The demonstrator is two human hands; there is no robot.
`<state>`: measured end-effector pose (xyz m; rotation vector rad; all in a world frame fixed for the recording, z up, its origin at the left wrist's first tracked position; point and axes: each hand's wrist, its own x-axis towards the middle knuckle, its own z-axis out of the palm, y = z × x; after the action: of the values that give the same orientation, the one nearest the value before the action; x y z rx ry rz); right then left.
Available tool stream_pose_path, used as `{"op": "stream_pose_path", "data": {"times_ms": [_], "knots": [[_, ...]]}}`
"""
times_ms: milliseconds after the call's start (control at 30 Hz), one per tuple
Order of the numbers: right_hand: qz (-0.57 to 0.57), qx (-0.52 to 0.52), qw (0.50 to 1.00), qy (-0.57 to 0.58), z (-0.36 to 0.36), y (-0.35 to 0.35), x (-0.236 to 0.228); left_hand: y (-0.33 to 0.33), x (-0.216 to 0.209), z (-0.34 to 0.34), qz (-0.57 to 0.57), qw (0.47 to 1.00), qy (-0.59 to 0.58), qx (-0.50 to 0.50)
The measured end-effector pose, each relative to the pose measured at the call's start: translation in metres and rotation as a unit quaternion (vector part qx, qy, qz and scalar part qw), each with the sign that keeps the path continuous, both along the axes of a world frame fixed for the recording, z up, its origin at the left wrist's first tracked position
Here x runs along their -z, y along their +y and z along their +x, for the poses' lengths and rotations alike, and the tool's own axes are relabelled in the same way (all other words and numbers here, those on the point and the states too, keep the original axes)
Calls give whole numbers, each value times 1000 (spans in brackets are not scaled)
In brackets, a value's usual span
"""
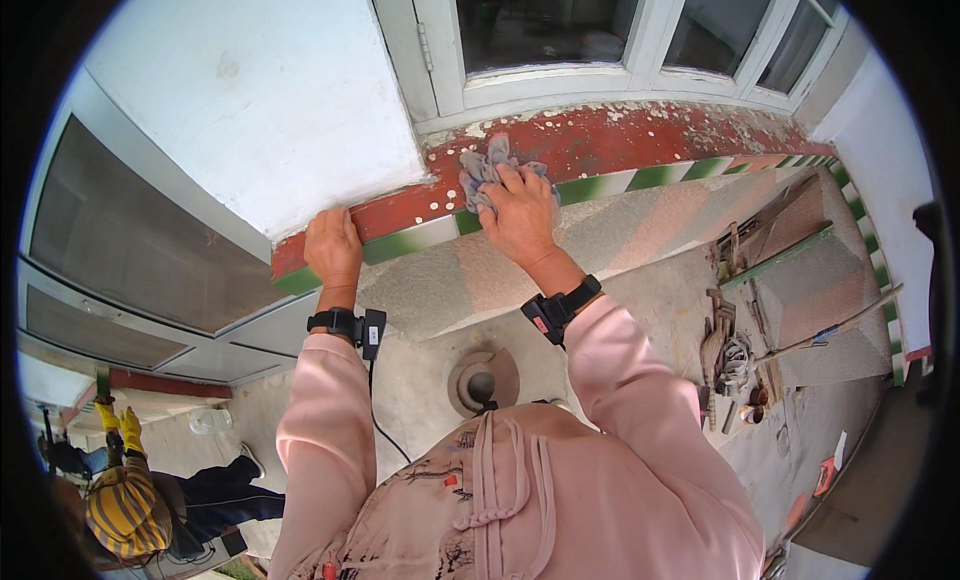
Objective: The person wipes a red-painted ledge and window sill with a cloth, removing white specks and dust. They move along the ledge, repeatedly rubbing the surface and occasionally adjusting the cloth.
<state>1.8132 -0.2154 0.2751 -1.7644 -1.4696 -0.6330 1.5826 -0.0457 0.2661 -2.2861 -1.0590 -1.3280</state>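
A red window sill (pixel 590 148) with worn, flaking paint and pale spots runs beneath the white-framed window. Green and white tiles (pixel 600 186) line its front edge. My right hand (pixel 524 212) presses a crumpled grey rag (pixel 482 168) onto the sill, fingers bent over the cloth. To the left, my left hand (pixel 333 242) grips the sill's edge near the white wall's corner, its fingers together and curled. Both wrists carry black straps with small boxes.
Below the sill slopes a speckled wall (pixel 480 270). A round stone base (pixel 482 380) stands on the floor. Sticks and clutter (pixel 735 355) lie at right, near an orange-handled tool (pixel 826 475). At lower left, a co-worker in yellow gloves and a striped hat (pixel 128 512) reaches toward another ledge.
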Motion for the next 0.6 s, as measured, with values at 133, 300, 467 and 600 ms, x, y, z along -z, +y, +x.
{"op": "stream_pose_path", "data": {"times_ms": [133, 300, 467, 600], "knots": [[8, -146, 980, 137, -31, -20, 0, -1, 0, -2, -4, 1000, -10, 19], [76, -220, 810, 538, -16, -64, 12, 0, 0, -3, -9, 1000, -11, 21], [390, -63, 629, 670, 58, -94, 36, 2, 3, -2, -9, 1000, -9, 17], [440, -37, 553, 707, 137, -106, 37, 2, 1, -1, -21, 1000, -8, 14]]}}
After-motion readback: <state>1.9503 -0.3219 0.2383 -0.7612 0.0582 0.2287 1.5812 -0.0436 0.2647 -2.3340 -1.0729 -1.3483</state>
